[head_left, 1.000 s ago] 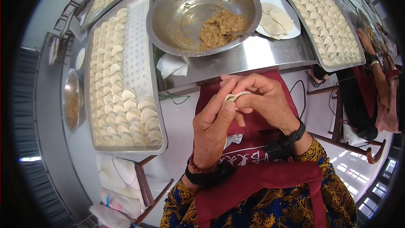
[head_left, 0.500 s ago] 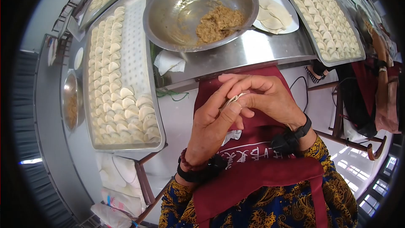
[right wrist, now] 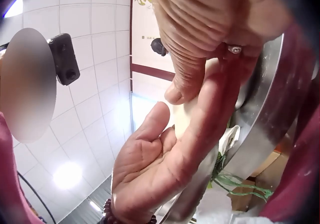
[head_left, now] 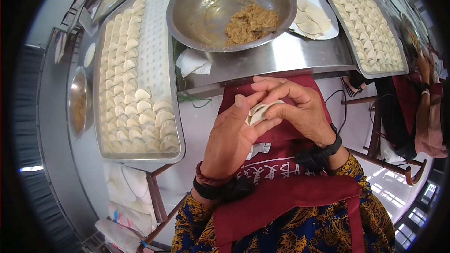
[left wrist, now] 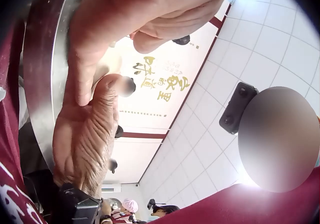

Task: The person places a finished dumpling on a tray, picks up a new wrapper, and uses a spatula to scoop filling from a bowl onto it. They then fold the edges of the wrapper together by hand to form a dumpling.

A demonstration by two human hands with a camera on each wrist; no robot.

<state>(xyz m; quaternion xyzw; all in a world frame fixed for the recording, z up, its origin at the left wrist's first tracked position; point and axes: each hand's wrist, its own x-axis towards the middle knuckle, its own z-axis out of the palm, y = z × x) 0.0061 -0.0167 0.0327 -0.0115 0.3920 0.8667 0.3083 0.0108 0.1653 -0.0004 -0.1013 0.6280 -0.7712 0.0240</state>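
Note:
In the head view a half-moon dumpling (head_left: 258, 114) of pale dough is held between the two hands, above the lap and in front of the table edge. My right hand (head_left: 302, 108) pinches it, thumb on the near face and fingers behind. Beneath it extend the fairly straight fingers of my left hand (head_left: 229, 129), whose thumb stands up away from the dough. The right wrist view shows that raised left thumb and a strip of the dumpling (right wrist: 183, 120) along the left fingers. Part of the dumpling is hidden by fingers.
On the table stand a steel bowl (head_left: 199, 23) with brown filling (head_left: 251, 24) and a white plate (head_left: 333, 32) of round wrappers (head_left: 311, 18). Trays of dumplings flank them, left (head_left: 159, 33) and right (head_left: 398, 68). A crumpled tissue (head_left: 193, 63) lies at the table edge.
The left thumb has come off the dumpling and lifted up, and the left fingers have opened out under it. More of the dumpling shows; the right hand still pinches it.

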